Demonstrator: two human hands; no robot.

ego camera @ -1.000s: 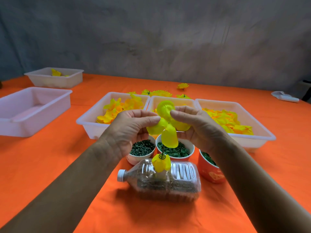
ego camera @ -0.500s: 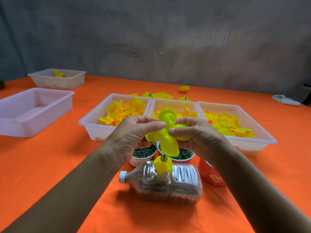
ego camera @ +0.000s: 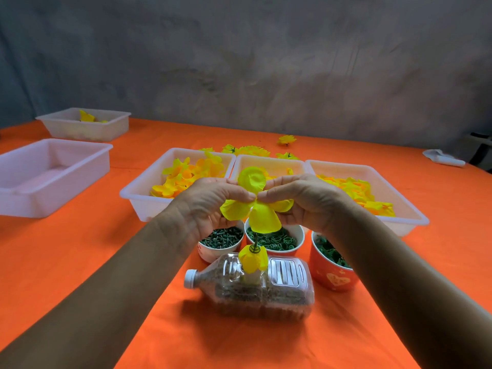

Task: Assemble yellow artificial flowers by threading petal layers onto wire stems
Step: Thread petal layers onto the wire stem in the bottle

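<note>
While both hands pinch the petal layer (ego camera: 254, 202) at its centre, the threading step looks to be in hand: the left hand (ego camera: 210, 202) grips it from one side with thumb and fingers curled onto the yellow fabric, and the right hand (ego camera: 303, 199) does the same from the other. The layer hangs in the air above the middle of the desk (ego camera: 80, 262), its four round petals spread out, over the cups and in front of the middle tray (ego camera: 270, 166).

Below it a thin stem (ego camera: 255, 239) stands up from a clear bottle (ego camera: 255, 286) lying on its side toward the desk's near edge. A folded yellow bud (ego camera: 251, 258) with a green ring already sits low on the stem, touching the bottle. The stem's top reaches the lower petal; whether its tip has entered the layer's centre hole cannot be told, since the petal covers it.

Next, I judge, the layer must be brought straight down so the hole stays on the stem, then slid down to rest on the bud. That calls for keeping the pinch close to the centre and the fabric level, as soft petals will buckle if pushed off-axis, and the thin stem may bend.

Three cups (ego camera: 274, 239) of green parts stand just behind the bottle, likely the fasteners to follow. Behind them, trays hold more yellow petals (ego camera: 186, 174); finished flowers (ego camera: 250, 150) lie nearer the far edge.
</note>
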